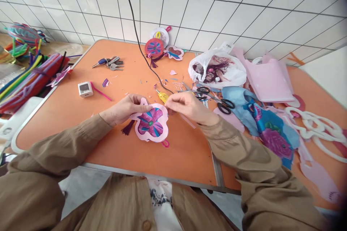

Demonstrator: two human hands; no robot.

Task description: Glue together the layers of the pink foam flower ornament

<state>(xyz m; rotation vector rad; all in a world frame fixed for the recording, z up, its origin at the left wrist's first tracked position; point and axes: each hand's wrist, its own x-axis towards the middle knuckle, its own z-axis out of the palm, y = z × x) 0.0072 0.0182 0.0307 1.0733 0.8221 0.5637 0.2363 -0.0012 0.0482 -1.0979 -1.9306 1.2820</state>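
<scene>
Clamped at its rim by your left hand (129, 107), the pink-bordered flower ornament (154, 136) faces up over the orange tabletop (187, 160), apparently keeping its patterned center uncovered. Your right hand (187, 104) curls beside it, at the yellow glue gun (163, 96); its grip cannot be told.

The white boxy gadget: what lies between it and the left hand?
In the head view, a pink pipe cleaner lies on the orange table between the gadget and the left hand.

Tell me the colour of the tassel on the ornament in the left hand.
The tassel is dark purple, shown in the head view.
</scene>
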